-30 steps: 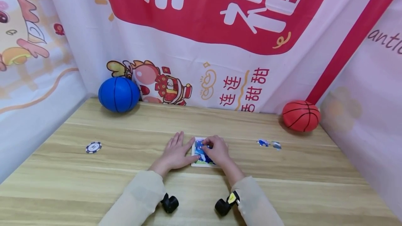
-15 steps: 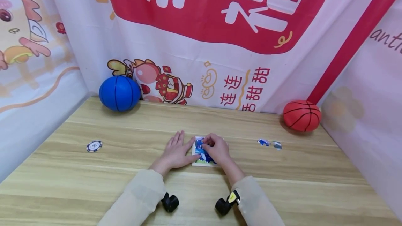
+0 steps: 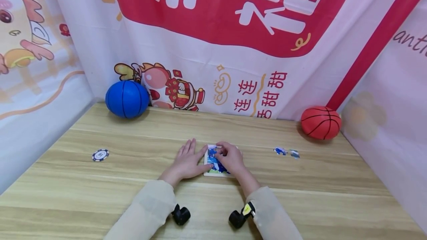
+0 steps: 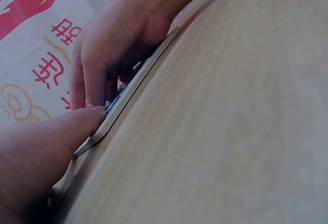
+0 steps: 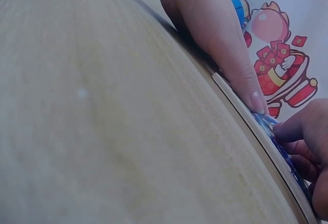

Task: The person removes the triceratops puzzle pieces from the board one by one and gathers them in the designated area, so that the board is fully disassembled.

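Note:
A small jigsaw puzzle (image 3: 214,160) in a pale tray (image 3: 205,169) lies flat on the table, printed in blue with some green. My left hand (image 3: 186,163) lies palm down to its left, fingers straight, with the thumb resting on the puzzle. Over the upper right part my right hand (image 3: 231,158) bends its fingers, and its thumb and forefinger pinch a blue puzzle piece at the puzzle's surface. The hand hides most of that piece and the tray's right side. In the right wrist view the left thumb (image 5: 253,98) presses near the tray's edge.
Two loose puzzle pieces (image 3: 280,151) lie to the right on the wooden table (image 3: 317,180). A round poker chip (image 3: 100,155) lies far left. At the back stand a blue ball (image 3: 127,99) and a red ball (image 3: 321,123), before a printed cloth (image 3: 200,53).
My right fingers have shifted very slightly on the puzzle. The left hand stays in place, and the head view has tilted a little.

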Tool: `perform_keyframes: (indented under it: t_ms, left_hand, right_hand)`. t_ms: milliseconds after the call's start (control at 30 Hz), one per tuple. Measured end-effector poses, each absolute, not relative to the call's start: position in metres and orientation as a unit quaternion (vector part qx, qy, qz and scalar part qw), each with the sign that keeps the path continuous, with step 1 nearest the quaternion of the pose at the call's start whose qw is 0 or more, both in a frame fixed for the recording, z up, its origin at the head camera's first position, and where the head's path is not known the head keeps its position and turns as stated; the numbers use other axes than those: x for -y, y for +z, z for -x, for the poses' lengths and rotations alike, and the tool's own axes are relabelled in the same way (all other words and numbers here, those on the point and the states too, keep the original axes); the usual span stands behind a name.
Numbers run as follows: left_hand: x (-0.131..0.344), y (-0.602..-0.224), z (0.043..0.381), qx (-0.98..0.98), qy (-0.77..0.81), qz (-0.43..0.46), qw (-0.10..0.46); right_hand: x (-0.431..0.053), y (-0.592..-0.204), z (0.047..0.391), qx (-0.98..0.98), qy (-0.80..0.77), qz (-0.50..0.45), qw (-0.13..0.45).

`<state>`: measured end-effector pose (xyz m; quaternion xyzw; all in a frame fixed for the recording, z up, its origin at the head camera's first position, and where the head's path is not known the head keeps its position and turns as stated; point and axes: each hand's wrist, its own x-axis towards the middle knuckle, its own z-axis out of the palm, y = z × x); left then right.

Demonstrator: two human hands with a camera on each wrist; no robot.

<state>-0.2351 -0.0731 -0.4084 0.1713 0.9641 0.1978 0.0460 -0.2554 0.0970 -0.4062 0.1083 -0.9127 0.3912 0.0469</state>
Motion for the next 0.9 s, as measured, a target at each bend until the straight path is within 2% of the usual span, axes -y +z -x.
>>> perform_keyframes:
  t_ms: [367, 633, 900]
  left_hand:
    - [0.074, -0.405, 0.234, -0.963, 0.203, -0.174, 0.045]
    - [0.074, -0.405, 0.233, -0.961, 0.212, -0.167, 0.054]
    - [0.073, -0.405, 0.233, -0.960, 0.219, -0.169, 0.053]
  right_hand:
    - [-0.102, -0.400, 0.258, 0.881, 0.462, -0.097, 0.022]
    - [-0.131, -0.377, 0.258, 0.850, 0.522, -0.069, -0.010]
    - [-0.177, -0.361, 0.255, 0.857, 0.508, -0.086, 0.024]
